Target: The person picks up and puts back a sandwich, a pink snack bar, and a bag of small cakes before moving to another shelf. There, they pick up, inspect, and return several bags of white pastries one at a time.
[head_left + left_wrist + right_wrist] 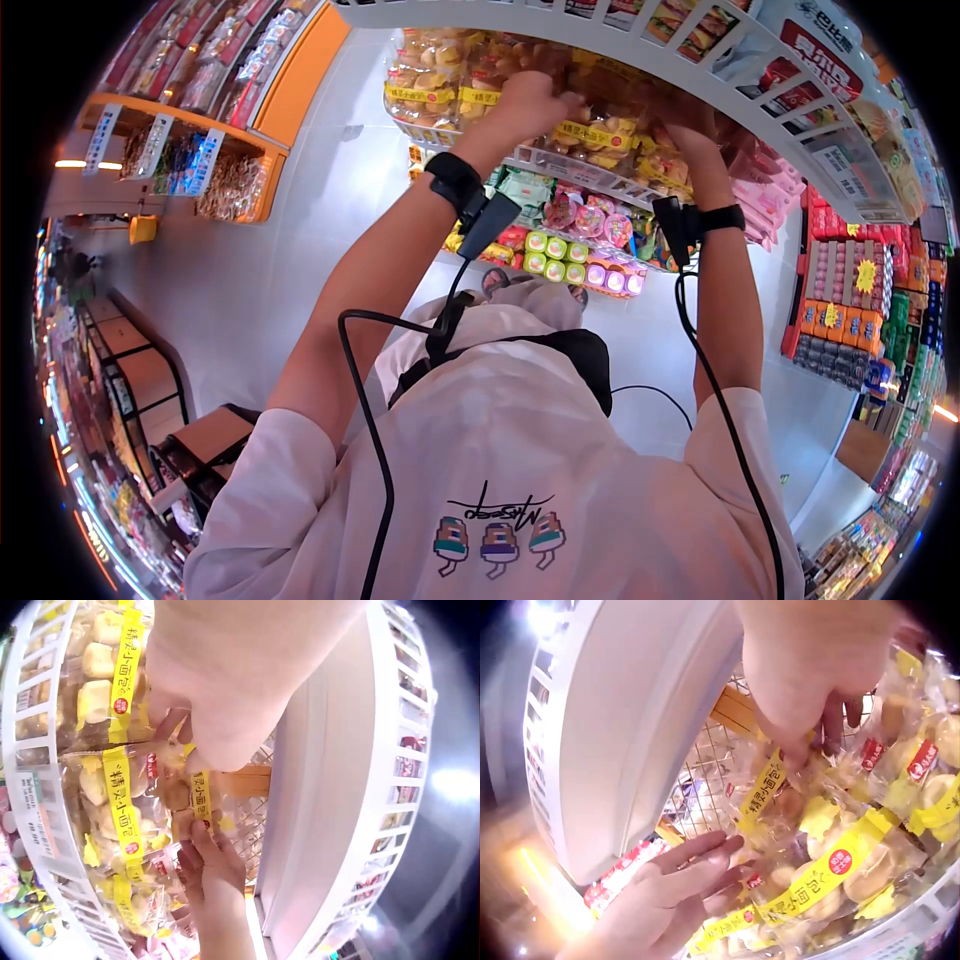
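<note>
A clear bag of small bread buns [178, 796] with a yellow label strip stands at the inner side of a white wire shelf, between both hands. My left hand [535, 105] is at one end of it, with thumb and fingers around the wrapper. At the opposite end, my right hand [690, 125] grips the bag, its thumb on the front in the left wrist view and its other fingers partly hidden. Similar bun bags [120, 802] stand in a row along the shelf's front rail, right beside the hands.
An upper white shelf [640, 80] overhangs the hands closely. Below the bread shelf [560, 165] sit colourful cups and packets [585, 220]. Pink bags [760, 190] hang to the right. Orange snack racks [270, 140] stand at the left, and stacked goods [840, 290] at the right.
</note>
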The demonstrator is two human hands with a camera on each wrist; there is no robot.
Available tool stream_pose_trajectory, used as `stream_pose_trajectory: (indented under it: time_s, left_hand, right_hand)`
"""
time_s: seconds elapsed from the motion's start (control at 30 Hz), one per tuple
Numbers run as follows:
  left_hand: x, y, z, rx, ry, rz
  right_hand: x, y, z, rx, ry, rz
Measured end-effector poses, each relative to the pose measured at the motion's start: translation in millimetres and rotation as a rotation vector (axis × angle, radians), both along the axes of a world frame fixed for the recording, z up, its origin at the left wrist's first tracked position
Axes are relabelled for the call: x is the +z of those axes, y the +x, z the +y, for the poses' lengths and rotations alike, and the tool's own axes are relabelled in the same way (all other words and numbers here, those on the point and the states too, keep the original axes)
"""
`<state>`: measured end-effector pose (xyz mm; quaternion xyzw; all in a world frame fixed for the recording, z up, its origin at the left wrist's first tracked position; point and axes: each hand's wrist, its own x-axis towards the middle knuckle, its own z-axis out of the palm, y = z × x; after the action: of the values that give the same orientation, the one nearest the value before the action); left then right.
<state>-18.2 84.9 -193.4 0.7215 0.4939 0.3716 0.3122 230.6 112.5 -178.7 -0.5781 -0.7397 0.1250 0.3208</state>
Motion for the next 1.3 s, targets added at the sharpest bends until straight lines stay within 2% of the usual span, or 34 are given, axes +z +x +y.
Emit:
stream_pose_trajectory:
  time_s: [0.07, 0.17, 0.2, 0.27, 0.33, 0.43, 0.53, 0.63, 0.7, 0.83, 0.93, 1.07, 1.1, 1.13, 1.23, 1.3]
  left_hand:
    - [23, 7, -25, -0.016, -0.058, 0.351]
    - [-31, 8, -40, 0.036, 0.310, 0.310]
    - [-36, 8, -43, -0.013, 0.413, 0.306]
    - [-44, 14, -51, 0.018, 0.495, 0.364]
    - [-56, 21, -49, 0.030, 0.488, 0.343]
    - [-67, 27, -43, 0.112, 0.533, 0.450]
    - [-73, 29, -49, 0.162, 0.566, 0.494]
    - [-56, 30, -46, 0.186, 0.632, 0.458]
    - [-48, 30, -50, 0.119, 0.548, 0.495]
    - [-23, 39, -46, 0.010, 0.550, 0.505]
    - [-30, 42, -39, -0.020, 0.576, 0.495]
    - [-34, 38, -26, -0.057, 0.572, 0.475]
    - [-34, 37, -26, -0.072, 0.560, 0.463]
    - [-31, 36, -26, -0.068, 0.562, 0.497]
    - [-23, 39, -25, -0.162, 0.239, 0.588]
    - [-25, 40, -25, -0.108, 0.395, 0.563]
  right_hand:
    - [-18, 5, 7, 0.022, 0.110, 0.029]
    - [6, 9, 2, -0.069, -0.259, -0.129]
    - [-6, 18, 9, -0.031, -0.206, -0.132]
    - [-21, 34, 19, 0.037, -0.153, -0.159]
    - [-6, 33, 9, 0.097, -0.330, -0.142]
    - [0, 49, -7, 0.131, -0.506, -0.185]
    - [-19, 89, -16, 0.039, -0.372, -0.164]
    - [-39, 105, -12, -0.044, -0.150, -0.031]
    - [-49, 102, -11, -0.057, -0.089, 0.063]
    - [-62, 94, -19, -0.015, -0.104, 0.278]
    - [-67, 82, -24, 0.044, -0.224, 0.370]
    - [-61, 52, -14, 0.061, -0.188, -0.121]
    - [-68, 52, -6, 0.039, -0.316, -0.285]
    - [-69, 51, -4, 0.037, -0.330, -0.256]
    - [-78, 49, -7, 0.023, -0.368, -0.227]
    - [-79, 48, -2, 0.006, -0.372, -0.288]
